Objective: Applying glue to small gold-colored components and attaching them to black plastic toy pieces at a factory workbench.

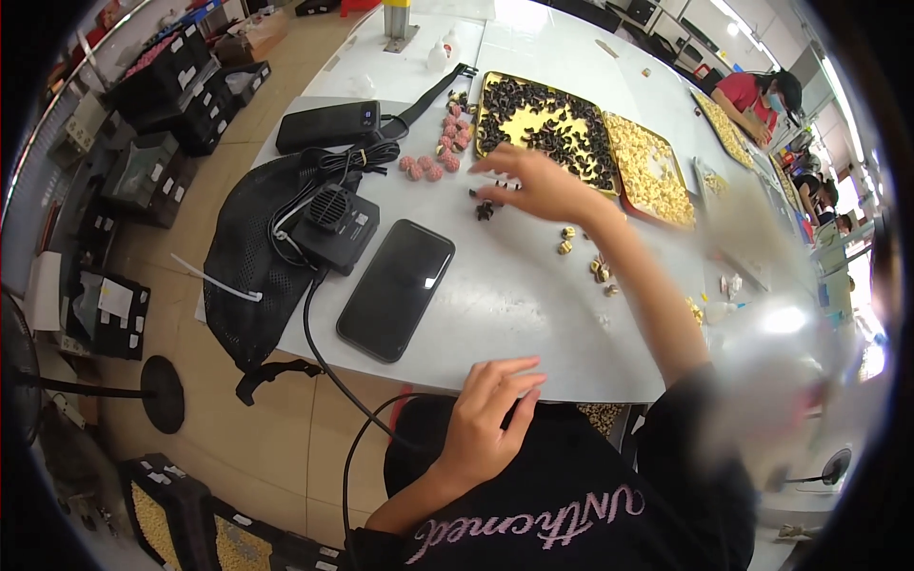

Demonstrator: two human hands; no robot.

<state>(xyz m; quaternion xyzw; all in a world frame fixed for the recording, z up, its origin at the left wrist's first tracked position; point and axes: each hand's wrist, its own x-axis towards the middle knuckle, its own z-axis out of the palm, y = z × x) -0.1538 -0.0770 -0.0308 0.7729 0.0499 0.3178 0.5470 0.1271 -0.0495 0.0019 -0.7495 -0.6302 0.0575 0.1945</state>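
Observation:
My right hand (547, 186) reaches over the table from the right, its fingers spread and pointing left. Just below its fingertips lie a few small black curved pieces (486, 209). Beyond it stands a yellow tray (524, 127) strewn with similar black pieces. Pink-red bumpy balls (434, 172) sit in a cluster left of my right hand. My left hand (486, 419) hovers by the near table edge in front of my body, fingers stretched out and holding nothing visible. A few small yellow-and-black pieces (601, 270) lie below my right forearm.
A black phone (396, 290), a black power bank (328, 127) and a mesh bag (249, 238) with a small fan unit (335, 228) and cables occupy the left side. Another tray (624, 198) holds pale yellow pieces. A co-worker (752, 100) sits at the far right.

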